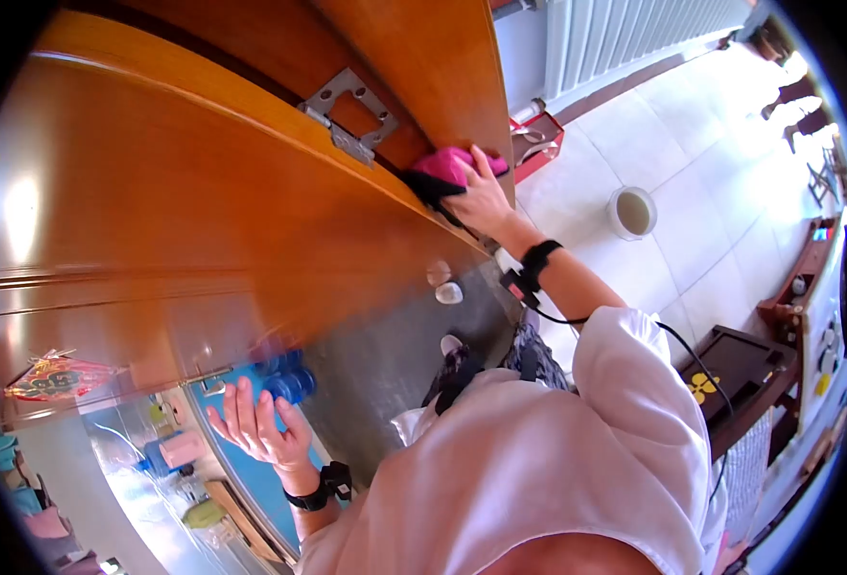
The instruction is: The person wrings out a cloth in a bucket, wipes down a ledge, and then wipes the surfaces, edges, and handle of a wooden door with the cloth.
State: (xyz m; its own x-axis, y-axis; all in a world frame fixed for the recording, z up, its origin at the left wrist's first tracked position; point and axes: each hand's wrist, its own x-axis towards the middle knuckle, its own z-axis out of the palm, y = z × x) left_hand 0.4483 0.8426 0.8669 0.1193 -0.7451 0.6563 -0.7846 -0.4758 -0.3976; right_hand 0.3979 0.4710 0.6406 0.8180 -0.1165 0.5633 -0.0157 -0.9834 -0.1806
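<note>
My right hand (482, 199) is closed on a pink and black cloth (447, 169), pressing it to the wooden door frame (433, 86) beside the door's hinge edge. A metal hinge (354, 113) sits a little above the cloth. The glossy orange-brown door (184, 192) stands open and fills the upper left. My left hand (262, 431) is raised near the door's lower edge in view, fingers apart and holding nothing. Close to it is the door handle (214, 381). Both wrists wear black straps with small devices.
A bucket of cloudy water (631, 213) stands on the tiled floor (653, 125), near a red box (541, 147) by the frame. A white radiator (634, 38) lines the wall. A dark wooden stool (744, 379) is at right. A pale stone-like object (448, 292) lies by the door.
</note>
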